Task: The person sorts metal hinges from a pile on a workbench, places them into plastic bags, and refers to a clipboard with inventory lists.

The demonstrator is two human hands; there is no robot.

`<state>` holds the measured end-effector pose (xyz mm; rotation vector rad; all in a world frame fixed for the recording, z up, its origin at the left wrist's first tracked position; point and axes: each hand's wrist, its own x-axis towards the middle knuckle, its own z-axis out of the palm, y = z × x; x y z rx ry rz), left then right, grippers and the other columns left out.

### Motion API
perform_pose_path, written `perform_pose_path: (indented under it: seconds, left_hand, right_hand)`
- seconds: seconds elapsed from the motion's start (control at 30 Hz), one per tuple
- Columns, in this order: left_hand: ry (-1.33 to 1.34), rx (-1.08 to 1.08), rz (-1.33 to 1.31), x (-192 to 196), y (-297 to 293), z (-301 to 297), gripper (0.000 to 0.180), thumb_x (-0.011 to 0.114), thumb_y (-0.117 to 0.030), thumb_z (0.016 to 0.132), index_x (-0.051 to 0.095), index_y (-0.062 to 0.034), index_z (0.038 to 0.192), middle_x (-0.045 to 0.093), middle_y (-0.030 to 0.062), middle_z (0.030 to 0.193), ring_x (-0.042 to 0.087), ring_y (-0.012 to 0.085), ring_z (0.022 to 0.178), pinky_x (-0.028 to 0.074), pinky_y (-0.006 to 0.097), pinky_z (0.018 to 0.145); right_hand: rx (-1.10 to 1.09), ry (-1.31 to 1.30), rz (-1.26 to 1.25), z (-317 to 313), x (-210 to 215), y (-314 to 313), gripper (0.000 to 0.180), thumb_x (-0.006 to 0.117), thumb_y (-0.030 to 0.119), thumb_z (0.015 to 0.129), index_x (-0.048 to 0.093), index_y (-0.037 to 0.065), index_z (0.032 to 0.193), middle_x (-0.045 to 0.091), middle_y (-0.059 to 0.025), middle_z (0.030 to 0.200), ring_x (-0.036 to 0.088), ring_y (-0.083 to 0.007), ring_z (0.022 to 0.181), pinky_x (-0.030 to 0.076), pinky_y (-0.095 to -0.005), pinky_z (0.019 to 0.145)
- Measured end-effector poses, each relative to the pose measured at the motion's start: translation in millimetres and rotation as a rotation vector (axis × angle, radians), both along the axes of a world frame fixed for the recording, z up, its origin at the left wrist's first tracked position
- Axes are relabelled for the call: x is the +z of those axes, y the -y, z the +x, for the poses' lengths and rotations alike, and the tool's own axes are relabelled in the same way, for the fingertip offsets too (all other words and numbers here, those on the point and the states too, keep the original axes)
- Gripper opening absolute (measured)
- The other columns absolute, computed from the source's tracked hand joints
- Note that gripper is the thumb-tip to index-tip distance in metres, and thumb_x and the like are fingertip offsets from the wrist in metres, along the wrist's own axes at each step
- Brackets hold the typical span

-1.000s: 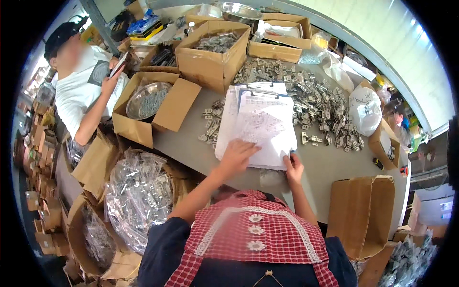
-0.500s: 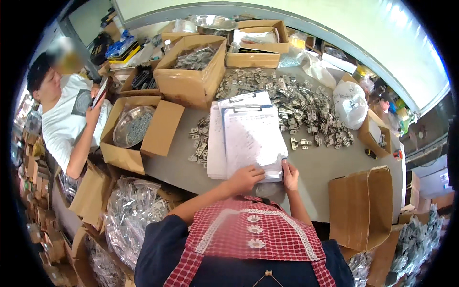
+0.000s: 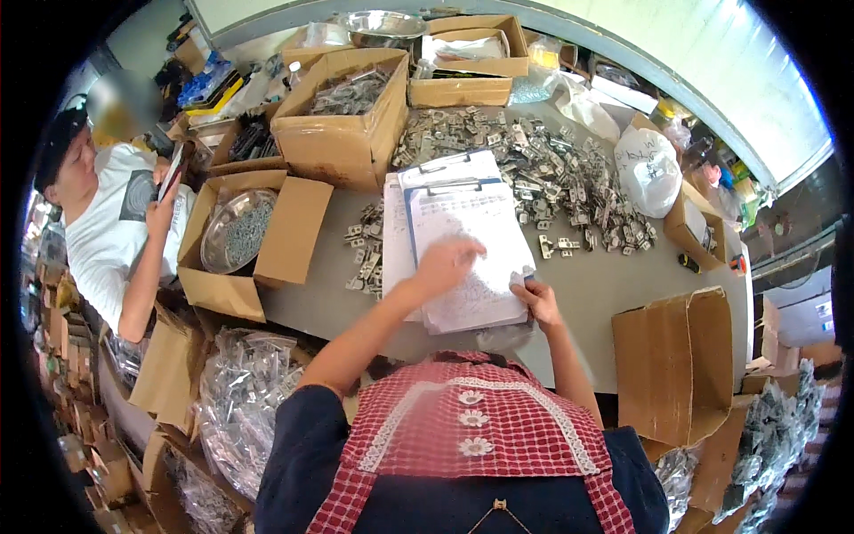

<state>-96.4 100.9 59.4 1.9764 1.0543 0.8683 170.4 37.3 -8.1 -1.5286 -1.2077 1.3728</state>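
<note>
Two clipboards with written sheets lie overlapped on the table in front of me. My left hand (image 3: 449, 265) is over the upper clipboard's sheets (image 3: 471, 218), its fingers smeared by motion, so I cannot tell whether they are closed. My right hand (image 3: 539, 301) pinches the lower right edge of the papers. Beneath, partly covered, lies the other clipboard (image 3: 398, 258). Small metal hinge parts (image 3: 583, 191) are heaped behind and to the right of the clipboards, and a few more (image 3: 363, 254) lie to their left.
An open carton (image 3: 298, 236) holds a steel bowl of screws. Behind it stands a carton of metal parts (image 3: 342, 133). At right are a white plastic bag (image 3: 648, 173) and an open carton (image 3: 663, 369). A person (image 3: 124, 222) on the left holds a phone.
My left hand has moved up from the lower edge of the sheets onto their middle. My right hand now grips the papers' edge with its fingers curled. The view has shifted slightly.
</note>
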Motion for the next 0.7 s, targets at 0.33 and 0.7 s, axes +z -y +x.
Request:
perform_pose_path:
  seconds: [0.33, 0.7]
  left_hand:
    - [-0.496, -0.022, 0.493, -34, 17, 36, 0.064, 0.062, -0.026, 0.085, 0.044, -0.0087, 0.144, 0.037, 0.0108, 0.153, 0.024, 0.0408, 0.143, 0.013, 0.063, 0.115]
    - [-0.474, -0.344, 0.639, -82, 87, 30, 0.074, 0.060, -0.033, 0.085, 0.036, 0.0004, 0.147, 0.032, 0.0262, 0.152, 0.031, 0.0411, 0.141, 0.026, 0.057, 0.113]
  right_hand:
    - [-0.017, -0.171, -0.186, 30, 3, -2, 0.039, 0.069, 0.038, 0.090, 0.068, -0.001, 0.084, 0.056, 0.0014, 0.068, 0.047, -0.0092, 0.056, 0.034, -0.0274, 0.049]
    - [0.366, 0.140, 0.008, -5, 46, 3, 0.038, 0.067, 0.028, 0.093, 0.066, 0.002, 0.120, 0.069, -0.0046, 0.106, 0.063, -0.0145, 0.094, 0.051, -0.0309, 0.081]
